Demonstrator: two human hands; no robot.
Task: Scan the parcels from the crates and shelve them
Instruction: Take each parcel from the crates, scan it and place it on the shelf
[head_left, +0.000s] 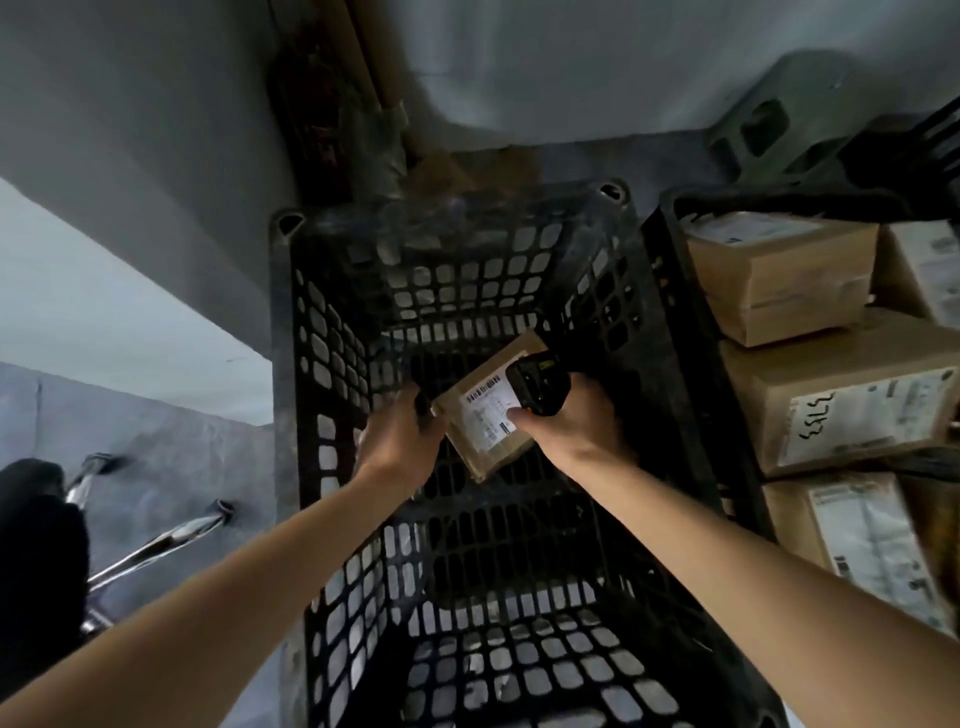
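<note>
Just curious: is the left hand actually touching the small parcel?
Touching. The head view shows the left hand gripping the parcel's left edge above the crate.

The crate is black moulded plastic, matt, with an open lattice of walls and floor. Inside it, the parcel is brown matt cardboard bearing a white printed paper label. The scanner above the parcel is black plastic. Right of the crate, boxes are brown cardboard with paper labels. Left of the crate, chair legs are glossy chromed metal.
</note>
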